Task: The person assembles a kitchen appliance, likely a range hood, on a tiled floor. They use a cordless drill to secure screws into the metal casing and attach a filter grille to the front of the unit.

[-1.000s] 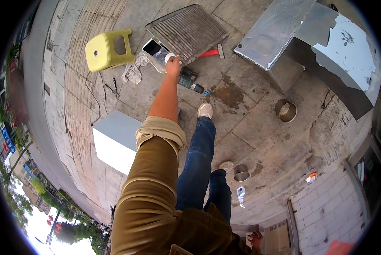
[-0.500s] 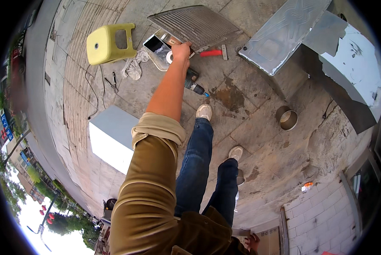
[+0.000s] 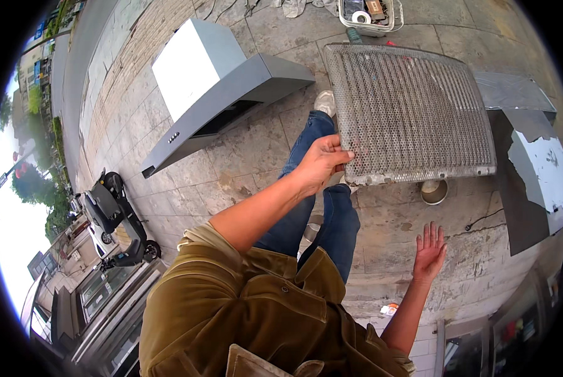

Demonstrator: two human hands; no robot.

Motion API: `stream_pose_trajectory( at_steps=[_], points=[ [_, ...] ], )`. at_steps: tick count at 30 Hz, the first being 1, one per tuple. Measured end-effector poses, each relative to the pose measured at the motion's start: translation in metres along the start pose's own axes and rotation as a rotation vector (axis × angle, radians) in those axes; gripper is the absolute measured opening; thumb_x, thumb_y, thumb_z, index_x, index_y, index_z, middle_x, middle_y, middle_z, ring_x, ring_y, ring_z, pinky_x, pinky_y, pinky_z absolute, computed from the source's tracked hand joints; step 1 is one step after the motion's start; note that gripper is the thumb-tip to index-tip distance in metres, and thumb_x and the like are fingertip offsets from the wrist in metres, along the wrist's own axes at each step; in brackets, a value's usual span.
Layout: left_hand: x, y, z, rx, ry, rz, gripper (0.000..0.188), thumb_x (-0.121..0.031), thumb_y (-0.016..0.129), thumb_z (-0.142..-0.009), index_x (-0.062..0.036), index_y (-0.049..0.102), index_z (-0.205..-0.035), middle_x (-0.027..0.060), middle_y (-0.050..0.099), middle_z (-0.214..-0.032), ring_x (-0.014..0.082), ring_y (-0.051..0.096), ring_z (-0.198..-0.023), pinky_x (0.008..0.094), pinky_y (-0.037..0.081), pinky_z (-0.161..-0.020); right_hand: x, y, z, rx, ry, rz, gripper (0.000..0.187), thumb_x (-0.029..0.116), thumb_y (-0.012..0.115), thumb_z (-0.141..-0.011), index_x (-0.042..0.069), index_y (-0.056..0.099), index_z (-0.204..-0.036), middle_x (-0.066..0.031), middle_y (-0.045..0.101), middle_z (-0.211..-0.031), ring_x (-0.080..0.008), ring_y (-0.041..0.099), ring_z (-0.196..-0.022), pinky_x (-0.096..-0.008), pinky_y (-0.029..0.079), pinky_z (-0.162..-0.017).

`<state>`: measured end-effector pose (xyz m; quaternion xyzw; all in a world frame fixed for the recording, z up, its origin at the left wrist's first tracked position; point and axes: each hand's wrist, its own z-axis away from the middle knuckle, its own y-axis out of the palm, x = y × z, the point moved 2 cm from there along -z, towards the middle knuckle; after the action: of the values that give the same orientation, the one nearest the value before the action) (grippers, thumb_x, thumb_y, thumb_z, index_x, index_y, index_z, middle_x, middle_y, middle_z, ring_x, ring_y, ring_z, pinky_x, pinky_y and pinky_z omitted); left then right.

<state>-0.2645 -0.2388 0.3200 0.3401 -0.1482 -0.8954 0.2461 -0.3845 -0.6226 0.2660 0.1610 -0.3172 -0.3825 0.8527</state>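
Now your left hand [image 3: 324, 162] has the mesh panel [image 3: 413, 113] pinched at its near left corner, thumb and fingers closed on the edge. Half a second ago the panel sat farther off, beside the tool bin [image 3: 370, 27]; since then it has come in toward you and spans the space ahead of and to the right of your legs [image 3: 341, 220]. That puts it within reach of both hands, though only one has hold of it. Your right hand [image 3: 429, 251] has risen into fuller view, palm showing, fingers spread, gripping nothing and apart from the panel's near edge (a metal pot [image 3: 433, 193] peeks out just above it). To your left, well clear of the mesh, is a grey hood [image 3: 221, 100]. By the bin, a dark green piece [image 3: 353, 35] may be part of a drill, but the panel hides too much to tell.
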Motion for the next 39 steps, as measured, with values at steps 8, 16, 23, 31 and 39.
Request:
stream_pose_trajectory(
  at_steps=[8,16,23,31,39],
  points=[
    [0.129,-0.109,0.150,-0.092,-0.284,0.063,0.024,-0.001,0.057,-0.082,0.0002,0.057,-0.107,0.0065,0.064,-0.099,0.0116,0.061,-0.090,0.0248,0.047,-0.078,-0.053,-0.011,-0.010,-0.095,0.059,-0.004,0.052,0.019,0.059,-0.085,0.000,0.040,-0.129,-0.0143,0.043,-0.134,-0.0295,0.042,-0.123,-0.0458,0.035,-0.103],
    [0.176,-0.280,0.204,-0.285,-0.164,0.364,0.031,-0.004,0.051,-0.085,0.0016,0.053,-0.116,0.0073,0.061,-0.106,0.0133,0.059,-0.096,0.0281,0.048,-0.084,-0.231,0.055,-0.025,-0.172,0.191,0.397,0.043,0.000,0.057,-0.081,0.002,0.045,-0.122,-0.0111,0.055,-0.115,-0.0235,0.054,-0.106,-0.0397,0.043,-0.089],
    [0.210,-0.436,0.256,-0.697,-0.010,-0.311,0.052,-0.025,0.060,-0.088,-0.0008,0.041,-0.130,0.0127,0.055,-0.121,0.0203,0.054,-0.109,0.0356,0.045,-0.089,-0.364,0.106,0.012,-0.121,0.069,0.502,0.045,-0.010,0.055,-0.079,0.003,0.043,-0.121,-0.0121,0.055,-0.113,-0.0251,0.056,-0.103,-0.0461,0.049,-0.086],
    [0.141,-0.393,0.242,-0.094,0.437,-1.034,0.072,-0.029,0.067,-0.079,-0.0041,0.032,-0.137,0.0172,0.047,-0.131,0.0330,0.045,-0.119,0.0410,0.037,-0.099,-0.440,0.140,0.048,-0.158,-0.153,0.539,0.040,-0.011,0.057,-0.078,0.003,0.045,-0.113,-0.0110,0.056,-0.109,-0.0235,0.059,-0.096,-0.0393,0.053,-0.078],
    [0.181,-0.373,0.173,-0.057,0.460,-1.213,0.076,-0.034,0.068,-0.077,-0.0054,0.032,-0.138,0.0174,0.037,-0.138,0.0317,0.037,-0.127,0.0415,0.031,-0.105,-0.483,0.158,0.035,-0.188,-0.151,0.560,0.037,-0.013,0.057,-0.077,0.002,0.044,-0.109,-0.0130,0.054,-0.107,-0.0222,0.057,-0.094,-0.0374,0.051,-0.078]
  ],
)
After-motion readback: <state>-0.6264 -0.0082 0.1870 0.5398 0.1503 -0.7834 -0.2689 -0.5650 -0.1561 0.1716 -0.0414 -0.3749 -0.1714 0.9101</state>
